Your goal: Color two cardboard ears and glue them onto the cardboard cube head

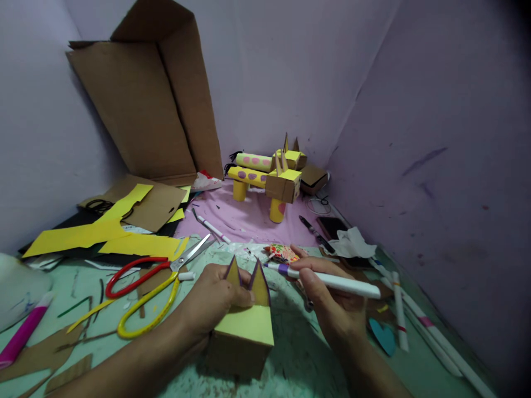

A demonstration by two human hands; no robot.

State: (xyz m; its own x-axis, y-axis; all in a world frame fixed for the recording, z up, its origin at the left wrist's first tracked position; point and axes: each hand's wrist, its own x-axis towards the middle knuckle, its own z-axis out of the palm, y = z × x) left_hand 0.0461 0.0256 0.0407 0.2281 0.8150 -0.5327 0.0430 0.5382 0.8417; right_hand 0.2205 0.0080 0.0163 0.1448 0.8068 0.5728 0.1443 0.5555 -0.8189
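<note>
My left hand point(224, 296) is closed on a small cardboard box point(244, 331) with a yellow paper top. Two pointed ears point(260, 282) stand up from the box, their edges lined in purple, and my left fingers press at their base. In my right hand point(327, 293) is a white marker point(340, 283) with a purple band, held like a pen. The marker's tip points left, close to the right ear; whether it touches cannot be made out. My fingers partly hide the left ear and the box's left side.
Left of my hand lie scissors point(174, 265) with red and yellow handles, and yellow paper strips point(83, 235). Two yellow cardboard animals point(282, 188) stand at the back. A large cardboard box point(141, 105) leans behind. Markers point(399, 312) and a blue heart point(382, 336) lie right.
</note>
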